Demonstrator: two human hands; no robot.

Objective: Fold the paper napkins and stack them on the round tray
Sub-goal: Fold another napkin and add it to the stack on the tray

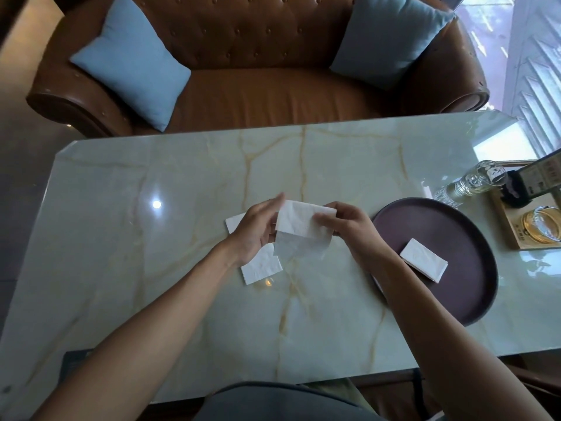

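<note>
Both hands pinch one white paper napkin (299, 230) up off the marble table (182, 268): left hand (258, 227) on its left edge, right hand (343, 223) clamped on the right, with the lower flap hanging loose, half folded I think. More flat napkins (261, 268) lie on the table under the left hand, can't really count them. Over to the right, the dark round tray (473, 299) holds a small stack of folded napkins (423, 264). Beside it, a wooden tray (513, 235) carries a glass ashtray (543, 227).
</note>
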